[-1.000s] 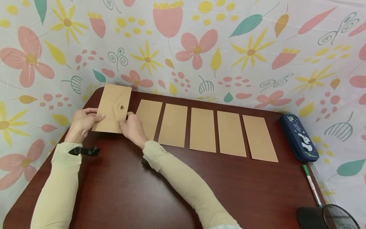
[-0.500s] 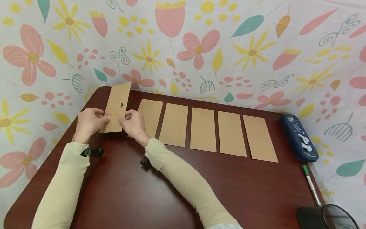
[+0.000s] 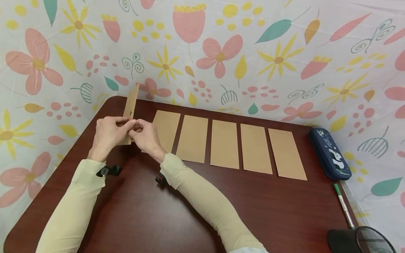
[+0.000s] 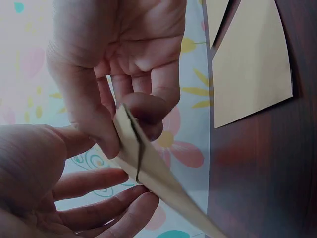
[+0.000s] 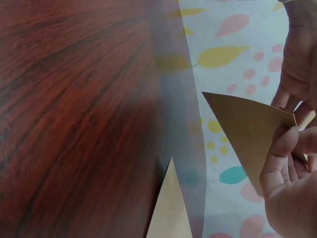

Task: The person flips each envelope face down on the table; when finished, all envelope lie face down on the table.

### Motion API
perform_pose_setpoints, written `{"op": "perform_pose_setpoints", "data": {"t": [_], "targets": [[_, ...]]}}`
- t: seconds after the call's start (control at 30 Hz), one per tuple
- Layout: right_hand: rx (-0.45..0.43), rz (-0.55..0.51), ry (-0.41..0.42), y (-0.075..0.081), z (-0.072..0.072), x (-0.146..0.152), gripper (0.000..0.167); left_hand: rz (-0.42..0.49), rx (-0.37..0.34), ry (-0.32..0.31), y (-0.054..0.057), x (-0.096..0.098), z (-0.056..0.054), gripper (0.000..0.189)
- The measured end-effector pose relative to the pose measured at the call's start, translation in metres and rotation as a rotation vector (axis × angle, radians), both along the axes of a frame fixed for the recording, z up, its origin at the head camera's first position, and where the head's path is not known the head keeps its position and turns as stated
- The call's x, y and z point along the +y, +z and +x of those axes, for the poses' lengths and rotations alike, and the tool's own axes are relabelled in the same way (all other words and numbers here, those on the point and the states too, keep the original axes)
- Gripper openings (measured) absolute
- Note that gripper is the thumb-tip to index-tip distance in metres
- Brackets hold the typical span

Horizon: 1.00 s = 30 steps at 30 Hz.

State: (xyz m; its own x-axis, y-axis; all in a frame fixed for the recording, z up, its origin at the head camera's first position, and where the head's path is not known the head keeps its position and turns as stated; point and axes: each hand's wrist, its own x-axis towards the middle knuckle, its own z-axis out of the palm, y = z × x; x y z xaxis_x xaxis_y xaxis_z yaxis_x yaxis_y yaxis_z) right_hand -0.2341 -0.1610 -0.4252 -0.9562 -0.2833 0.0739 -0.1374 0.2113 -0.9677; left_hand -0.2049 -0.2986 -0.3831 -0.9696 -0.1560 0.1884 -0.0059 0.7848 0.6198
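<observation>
A kraft-brown envelope [image 3: 130, 102] is raised at the back left of the table, turned almost edge-on in the head view. My left hand [image 3: 108, 135] holds it along its left side, thumb and fingers on either face. On the near right edge my right hand [image 3: 146, 135] pinches it, the two thumbs almost meeting. In the left wrist view the envelope [image 4: 158, 173] slants between both hands, a flap edge showing. From the right wrist, a plain face of the envelope [image 5: 247, 131] shows. Part of a small dark print peeks above the fingers; the rest is hidden.
Several flat brown envelopes lie in a row to the right, the nearest envelope [image 3: 167, 128] close by my right hand. Beyond the row are a navy panda pencil case [image 3: 330, 153], a green-capped marker [image 3: 344, 205] and a black mesh holder [image 3: 343, 240]. Flowered cloth [image 3: 218, 84] hangs behind the table.
The envelope has turned from facing the head camera to nearly edge-on. My left hand has moved right, close to my right hand, which has stayed nearly in place.
</observation>
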Motion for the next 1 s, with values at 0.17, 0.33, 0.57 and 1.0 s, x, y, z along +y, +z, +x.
{"op": "perform_pose_setpoints", "data": {"t": [0.17,0.33,0.57,1.0], "targets": [[0.030,-0.002,0.030,0.002,0.001,0.001,0.023,0.012,-0.002,0.023,0.007,0.003,0.007,0.052],[0.029,0.003,0.102,0.004,0.002,-0.001,0.043,-0.004,0.038,0.025,0.011,0.005,0.012,0.038],[0.102,0.038,0.183,0.007,0.001,-0.006,0.043,0.021,0.069,0.127,0.013,0.001,0.014,0.039],[-0.009,0.091,-0.063,-0.008,-0.005,-0.004,0.053,0.169,-0.051,0.168,0.016,-0.016,0.015,0.046]]}}
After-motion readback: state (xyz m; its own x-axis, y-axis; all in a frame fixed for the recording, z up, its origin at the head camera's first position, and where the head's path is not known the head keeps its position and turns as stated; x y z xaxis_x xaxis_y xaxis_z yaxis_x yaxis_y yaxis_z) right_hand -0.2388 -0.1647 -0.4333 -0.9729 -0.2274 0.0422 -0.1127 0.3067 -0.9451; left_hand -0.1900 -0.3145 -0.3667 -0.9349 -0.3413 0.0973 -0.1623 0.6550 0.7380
